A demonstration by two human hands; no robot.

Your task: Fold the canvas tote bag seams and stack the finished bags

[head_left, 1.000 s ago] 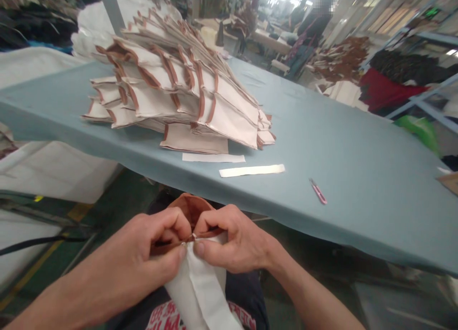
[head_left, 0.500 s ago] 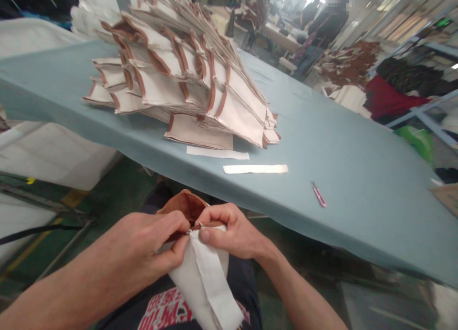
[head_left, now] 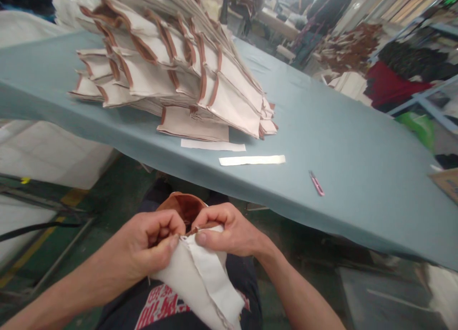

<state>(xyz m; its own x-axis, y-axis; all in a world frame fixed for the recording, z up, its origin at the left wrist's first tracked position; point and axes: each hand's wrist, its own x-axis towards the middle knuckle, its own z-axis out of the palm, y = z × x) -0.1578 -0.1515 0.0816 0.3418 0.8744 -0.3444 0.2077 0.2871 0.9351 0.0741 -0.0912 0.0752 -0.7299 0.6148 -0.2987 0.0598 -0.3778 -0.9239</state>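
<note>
Above my lap I hold a white fabric piece [head_left: 193, 277] with a brown lining and a white strip along its seam. My left hand [head_left: 155, 239] pinches the upper edge near the seam's end. Close beside it, my right hand [head_left: 222, 230] grips the same edge, thumb on the white side and fingers over the brown side. Behind the hands the brown part [head_left: 182, 206] curves up in a loop. The fingers hide part of the edge between them.
On the blue-covered table [head_left: 343, 177] lies a large stack of white pieces with brown trim [head_left: 171, 72]. Two white strips [head_left: 252, 160] and pink-handled thread snips [head_left: 316, 183] lie nearer me. A shelf with dark and red fabric [head_left: 397, 87] stands at the right.
My left hand has shifted slightly left along the edge, its fingers curling more. The fabric below it spreads wider to the left. The view has tipped slightly, so the table appears higher.
</note>
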